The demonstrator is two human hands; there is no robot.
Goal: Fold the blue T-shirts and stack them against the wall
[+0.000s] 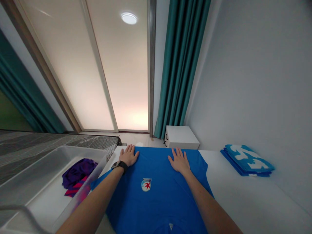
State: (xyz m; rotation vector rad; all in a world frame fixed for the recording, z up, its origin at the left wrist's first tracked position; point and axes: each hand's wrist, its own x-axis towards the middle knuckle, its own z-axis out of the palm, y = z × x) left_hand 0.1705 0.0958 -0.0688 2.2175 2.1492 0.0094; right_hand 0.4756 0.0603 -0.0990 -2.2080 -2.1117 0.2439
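A blue T-shirt (161,201) lies spread out on the white table (234,201), its neckline toward me and a round badge with a red star shape on its chest. My left hand (128,156), with a dark watch on the wrist, rests flat at the shirt's far left corner, fingers extended. Toward the far right part of the shirt, my right hand (179,161) presses flat with its fingers spread. Neither hand grips anything. The shirt's near edge runs out of view at the bottom.
At left stands a clear plastic bin (64,148) holding purple and pink-red clothes (79,172). Folded blue garments (247,159) are stacked at the table's right, by the wall. Beyond the table are a white cabinet (181,135), a teal curtain (184,65) and frosted sliding doors (122,71).
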